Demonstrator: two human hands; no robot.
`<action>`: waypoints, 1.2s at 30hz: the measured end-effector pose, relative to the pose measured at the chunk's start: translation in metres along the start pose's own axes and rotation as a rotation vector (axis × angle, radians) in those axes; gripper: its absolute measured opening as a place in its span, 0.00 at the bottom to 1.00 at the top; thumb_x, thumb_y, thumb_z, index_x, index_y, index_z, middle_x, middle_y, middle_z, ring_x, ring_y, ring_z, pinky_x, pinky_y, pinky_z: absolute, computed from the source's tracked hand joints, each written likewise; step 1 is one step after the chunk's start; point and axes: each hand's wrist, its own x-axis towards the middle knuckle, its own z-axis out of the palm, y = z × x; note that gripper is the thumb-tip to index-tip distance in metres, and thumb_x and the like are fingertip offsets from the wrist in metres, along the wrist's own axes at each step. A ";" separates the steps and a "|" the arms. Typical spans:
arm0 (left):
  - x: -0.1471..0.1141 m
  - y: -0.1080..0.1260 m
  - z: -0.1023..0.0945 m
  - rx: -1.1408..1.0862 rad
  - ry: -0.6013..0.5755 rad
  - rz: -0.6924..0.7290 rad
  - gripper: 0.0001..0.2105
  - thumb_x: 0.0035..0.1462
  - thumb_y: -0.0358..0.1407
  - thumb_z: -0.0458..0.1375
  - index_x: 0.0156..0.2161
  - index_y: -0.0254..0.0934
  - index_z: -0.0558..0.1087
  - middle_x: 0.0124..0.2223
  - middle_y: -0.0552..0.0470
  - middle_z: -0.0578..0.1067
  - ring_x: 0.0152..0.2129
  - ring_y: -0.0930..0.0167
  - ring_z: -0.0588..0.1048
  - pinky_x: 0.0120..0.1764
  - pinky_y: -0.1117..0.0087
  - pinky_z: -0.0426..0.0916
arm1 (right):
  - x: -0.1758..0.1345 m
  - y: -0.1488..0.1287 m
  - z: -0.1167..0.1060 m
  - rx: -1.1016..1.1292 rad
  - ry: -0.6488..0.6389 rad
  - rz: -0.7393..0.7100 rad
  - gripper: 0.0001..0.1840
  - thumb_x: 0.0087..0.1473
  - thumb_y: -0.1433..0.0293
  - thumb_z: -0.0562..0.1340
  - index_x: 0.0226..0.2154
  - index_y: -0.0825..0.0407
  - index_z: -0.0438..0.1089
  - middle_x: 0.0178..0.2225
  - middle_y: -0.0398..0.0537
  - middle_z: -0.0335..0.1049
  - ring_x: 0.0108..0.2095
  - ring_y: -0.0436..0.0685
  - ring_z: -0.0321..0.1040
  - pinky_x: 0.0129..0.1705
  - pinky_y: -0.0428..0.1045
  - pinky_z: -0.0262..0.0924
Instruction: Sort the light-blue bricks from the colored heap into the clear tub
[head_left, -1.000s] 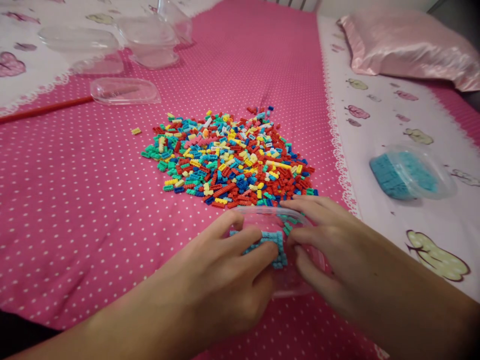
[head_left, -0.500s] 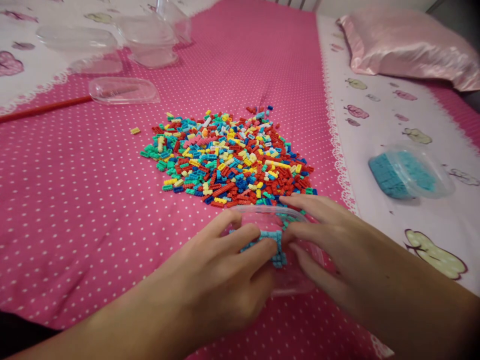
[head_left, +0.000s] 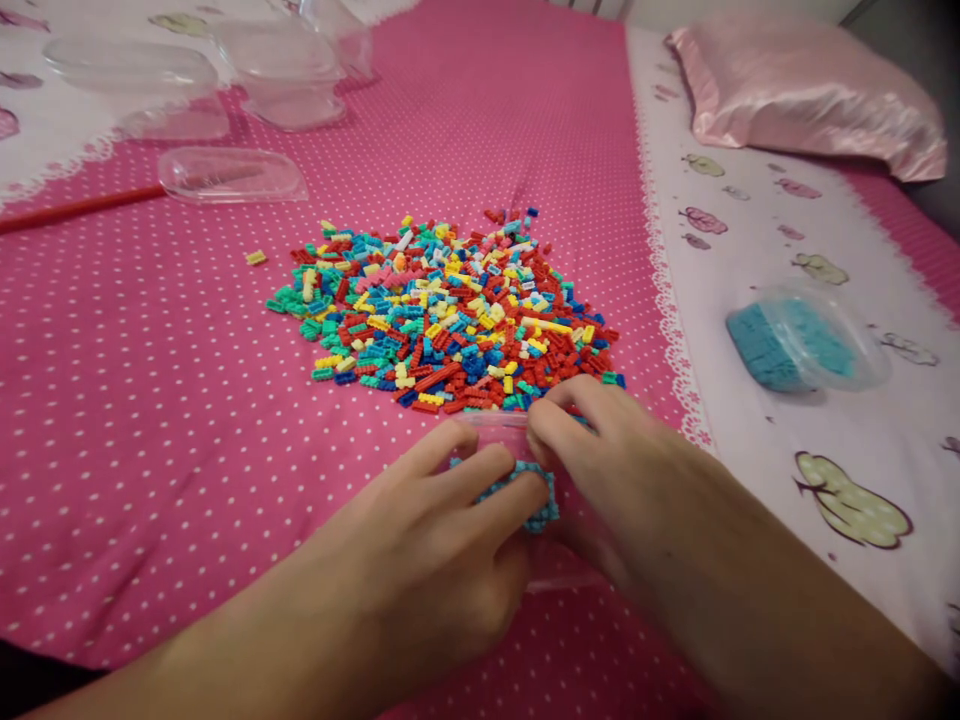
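Observation:
A clear plastic container (head_left: 491, 422) lies in front of me, partly covered by both hands. Inside it sits a cluster of light-blue toy building bricks (head_left: 545, 508). My left hand (head_left: 442, 540) is closed over these bricks from the left, its fingers bent around them. From the right, my right hand (head_left: 611, 465) reaches in with curled fingers beside the bricks; its fingertips are hidden, so any piece in them cannot be seen. Just beyond the container spreads a heap of mixed coloured building bricks (head_left: 450, 310).
A clear tub of blue bricks (head_left: 772, 345) stands at the right. Clear containers (head_left: 277, 60) lie at the back left, near a clear scoop (head_left: 232, 175) with a red handle (head_left: 82, 208). A pink pillow (head_left: 802, 95) rests at the back right on the dotted bedsheet (head_left: 150, 400).
My right hand has shifted left and its fingers have curled in closer to the bricks in the container. My left hand keeps nearly the same pose. The view has shifted slightly.

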 end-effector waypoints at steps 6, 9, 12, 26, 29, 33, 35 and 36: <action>0.001 0.002 -0.002 0.006 -0.035 -0.029 0.12 0.65 0.31 0.57 0.28 0.37 0.74 0.37 0.50 0.75 0.46 0.67 0.72 0.57 0.59 0.68 | 0.010 -0.004 0.001 -0.097 -0.007 -0.043 0.12 0.51 0.82 0.60 0.33 0.48 0.63 0.36 0.50 0.70 0.32 0.61 0.68 0.30 0.53 0.53; 0.001 0.002 -0.001 -0.015 -0.023 -0.041 0.12 0.65 0.30 0.57 0.28 0.36 0.74 0.36 0.50 0.74 0.45 0.67 0.72 0.55 0.59 0.69 | 0.010 -0.006 0.003 -0.130 0.030 -0.017 0.13 0.51 0.83 0.60 0.33 0.48 0.64 0.35 0.49 0.70 0.33 0.63 0.69 0.30 0.53 0.53; 0.000 0.002 0.001 -0.061 0.003 -0.062 0.13 0.66 0.29 0.57 0.28 0.36 0.75 0.36 0.51 0.74 0.44 0.68 0.72 0.55 0.60 0.68 | 0.010 -0.010 0.005 -0.147 0.057 -0.002 0.13 0.51 0.83 0.60 0.32 0.48 0.63 0.34 0.48 0.69 0.33 0.63 0.68 0.31 0.54 0.53; -0.001 0.003 0.001 -0.102 -0.004 -0.094 0.11 0.65 0.34 0.59 0.30 0.36 0.76 0.37 0.51 0.74 0.42 0.67 0.71 0.50 0.60 0.67 | 0.011 -0.010 0.008 -0.180 0.077 -0.009 0.15 0.48 0.85 0.54 0.31 0.48 0.62 0.33 0.49 0.69 0.33 0.63 0.70 0.31 0.55 0.55; 0.001 0.003 -0.001 -0.084 -0.023 -0.086 0.12 0.65 0.34 0.59 0.29 0.36 0.76 0.37 0.51 0.74 0.42 0.66 0.71 0.50 0.60 0.67 | 0.011 -0.010 0.007 -0.169 0.087 -0.013 0.15 0.49 0.85 0.55 0.30 0.48 0.62 0.33 0.49 0.69 0.32 0.63 0.70 0.30 0.55 0.55; 0.003 0.003 -0.003 -0.098 -0.040 -0.105 0.13 0.66 0.32 0.58 0.29 0.35 0.76 0.38 0.51 0.74 0.41 0.68 0.71 0.50 0.61 0.67 | 0.011 -0.011 0.005 -0.170 0.084 -0.020 0.15 0.49 0.85 0.54 0.30 0.49 0.63 0.33 0.50 0.69 0.32 0.63 0.70 0.31 0.55 0.56; 0.003 0.003 -0.003 -0.114 -0.048 -0.125 0.12 0.65 0.32 0.59 0.29 0.35 0.76 0.39 0.52 0.75 0.40 0.69 0.70 0.50 0.62 0.67 | 0.010 -0.012 0.005 -0.175 0.089 -0.024 0.15 0.49 0.85 0.54 0.30 0.49 0.63 0.33 0.49 0.69 0.32 0.63 0.70 0.31 0.55 0.56; 0.003 0.004 -0.003 -0.122 -0.048 -0.131 0.11 0.65 0.32 0.59 0.29 0.35 0.76 0.39 0.52 0.75 0.40 0.69 0.70 0.50 0.62 0.67 | 0.011 -0.012 0.006 -0.176 0.089 -0.025 0.15 0.49 0.85 0.54 0.30 0.49 0.63 0.33 0.49 0.69 0.32 0.63 0.70 0.31 0.55 0.55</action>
